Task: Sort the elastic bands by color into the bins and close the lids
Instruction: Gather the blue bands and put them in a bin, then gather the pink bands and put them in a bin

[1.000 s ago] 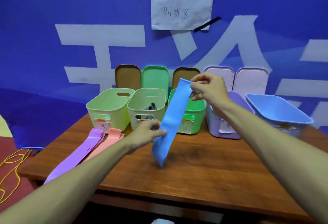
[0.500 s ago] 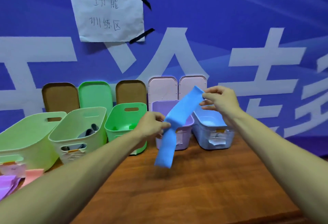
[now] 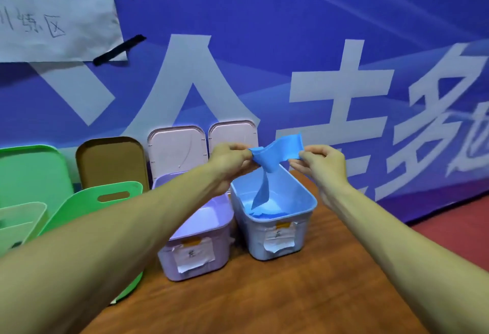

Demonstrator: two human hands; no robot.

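A blue elastic band (image 3: 274,157) hangs between my two hands above the blue bin (image 3: 304,217), and its loose tail dangles down into the bin, where more blue band lies on the bottom. My left hand (image 3: 230,160) pinches the band's left end and my right hand (image 3: 320,163) pinches its right end. Left of the blue bin stands the lilac bin (image 3: 195,251), partly behind my left forearm. Both bins carry paper labels on their fronts.
A bright green bin (image 3: 105,198) and a pale green bin (image 3: 18,222) stand at the left. Green (image 3: 31,172), brown (image 3: 112,161) and two pale pink lids (image 3: 176,149) lean on the blue banner behind. The wooden table (image 3: 291,299) ends at the right.
My head has turned right and nearer the bins. Both hands carried the blue band to the right, from in front of the lilac bin to over the blue bin, its tail now inside.
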